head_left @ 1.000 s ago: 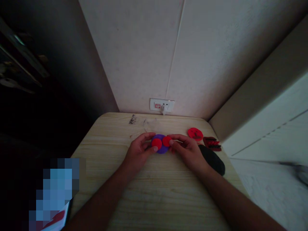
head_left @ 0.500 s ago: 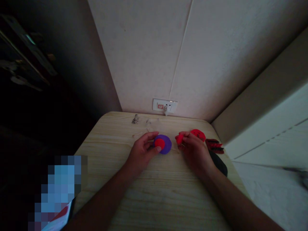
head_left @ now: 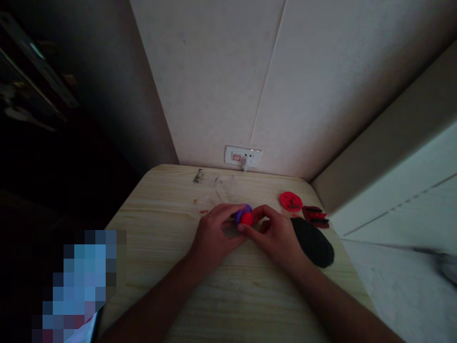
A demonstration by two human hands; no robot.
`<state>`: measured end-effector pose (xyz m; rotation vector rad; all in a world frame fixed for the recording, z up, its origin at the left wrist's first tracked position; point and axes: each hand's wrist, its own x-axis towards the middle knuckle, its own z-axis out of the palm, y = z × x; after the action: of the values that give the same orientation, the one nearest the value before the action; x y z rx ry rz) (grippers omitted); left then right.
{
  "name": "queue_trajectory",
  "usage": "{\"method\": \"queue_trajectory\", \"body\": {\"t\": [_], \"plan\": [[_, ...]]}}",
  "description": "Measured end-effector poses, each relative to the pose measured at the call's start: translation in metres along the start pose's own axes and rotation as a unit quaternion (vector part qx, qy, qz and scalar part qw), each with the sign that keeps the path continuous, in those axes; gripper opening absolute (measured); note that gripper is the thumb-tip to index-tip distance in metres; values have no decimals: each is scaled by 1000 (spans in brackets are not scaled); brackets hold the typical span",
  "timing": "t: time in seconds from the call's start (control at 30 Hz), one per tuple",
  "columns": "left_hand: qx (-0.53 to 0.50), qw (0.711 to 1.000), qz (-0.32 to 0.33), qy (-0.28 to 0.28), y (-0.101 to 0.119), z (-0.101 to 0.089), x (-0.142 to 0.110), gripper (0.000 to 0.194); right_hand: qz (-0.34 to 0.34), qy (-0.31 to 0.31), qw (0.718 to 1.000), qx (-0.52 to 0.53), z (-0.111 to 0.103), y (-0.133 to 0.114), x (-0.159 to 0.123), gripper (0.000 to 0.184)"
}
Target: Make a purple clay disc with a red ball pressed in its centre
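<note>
My left hand (head_left: 216, 228) grips a purple disc (head_left: 239, 219), which looks like modelling clay, between fingers and thumb. The disc is tilted up off the table, and much of it is hidden by fingers. A rounded red clay piece (head_left: 246, 218) shows against its near face. From the other side, my right hand (head_left: 273, 228) closes its thumb and forefinger around that red piece. Whether a second red lump sits in the right fingers is hidden. Both hands meet above the middle of the table.
On the wooden table (head_left: 221, 305), right of my hands, lie a red disc with dark marks (head_left: 291, 201), a dark red piece with black strips (head_left: 316, 216) and a black oval (head_left: 316, 243). A wall socket (head_left: 243, 157) with a plug is behind. A pixelated screen (head_left: 82, 281) is at lower left.
My right hand has moved left with its red lump to meet the purple disc. The disc has turned from facing up to tilted. More of the black oval is uncovered.
</note>
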<state>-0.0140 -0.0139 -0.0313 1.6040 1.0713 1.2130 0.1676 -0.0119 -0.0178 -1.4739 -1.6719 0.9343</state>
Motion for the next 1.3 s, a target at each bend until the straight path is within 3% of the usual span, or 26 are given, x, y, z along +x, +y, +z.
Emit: {"method": "queue_trajectory", "body": {"t": [0.07, 0.13, 0.27, 0.37, 0.57, 0.67, 0.73, 0.83, 1.0, 1.3], "plan": [[-12, 1000, 19, -22, 1, 0, -1, 53, -14, 2, 1000, -15, 0, 0, 0, 28], [-71, 997, -5, -34, 2, 0, -1, 57, -23, 3, 1000, -19, -2, -3, 0, 26], [-244, 958, -148, -16, 5, -1, 0, 63, -57, -7, 998, -12, -3, -11, -4, 24], [-272, 939, -212, -6, 6, -1, 2, 62, -88, -21, 996, 5, -4, -13, -7, 24], [-356, 907, -226, 1, 9, 1, 5, 47, -23, -45, 986, 158, -5, -7, -3, 25], [-393, 888, -238, 13, 12, 1, 7, 43, -19, -15, 978, 207, -7, -4, -1, 36], [-401, 883, -245, 19, 12, 0, 7, 39, -47, 17, 985, 164, -8, -3, -1, 43], [-406, 882, -241, 4, 10, 0, 6, 30, -105, 36, 993, 39, -11, -2, -2, 34], [-411, 879, -241, -26, 6, 2, 3, 30, -209, 37, 974, -76, -12, -4, -4, 31], [-413, 877, -244, -27, 9, 4, 3, 34, -222, 54, 969, -95, -8, -7, -6, 29]]}}
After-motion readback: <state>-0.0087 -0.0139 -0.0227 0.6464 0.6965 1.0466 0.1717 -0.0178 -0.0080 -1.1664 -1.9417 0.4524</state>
